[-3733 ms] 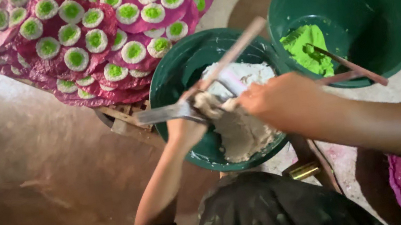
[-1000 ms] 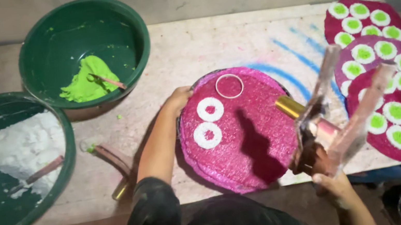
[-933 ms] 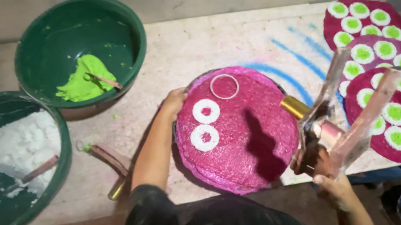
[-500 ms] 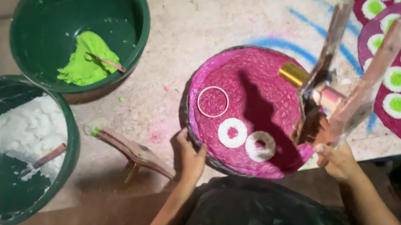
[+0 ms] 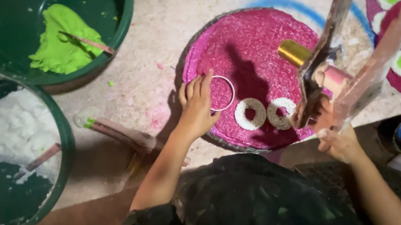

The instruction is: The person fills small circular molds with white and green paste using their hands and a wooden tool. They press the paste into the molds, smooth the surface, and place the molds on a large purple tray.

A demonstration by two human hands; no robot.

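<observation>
Green bowls (image 5: 44,40) beside pink disc (image 5: 254,47)

Dim overall, lit from above; hard dark shadow across the pink disc (image 5: 256,63). Slightly soft focus, murky lower edge, mild wide-angle stretch at corners.

The left hand (image 5: 197,105) rests flat on the pink round plate (image 5: 253,42) beside a thin white ring (image 5: 230,84), while the right hand (image 5: 337,137) grips a wooden tool (image 5: 359,48) above two white paste rings (image 5: 250,114).
</observation>
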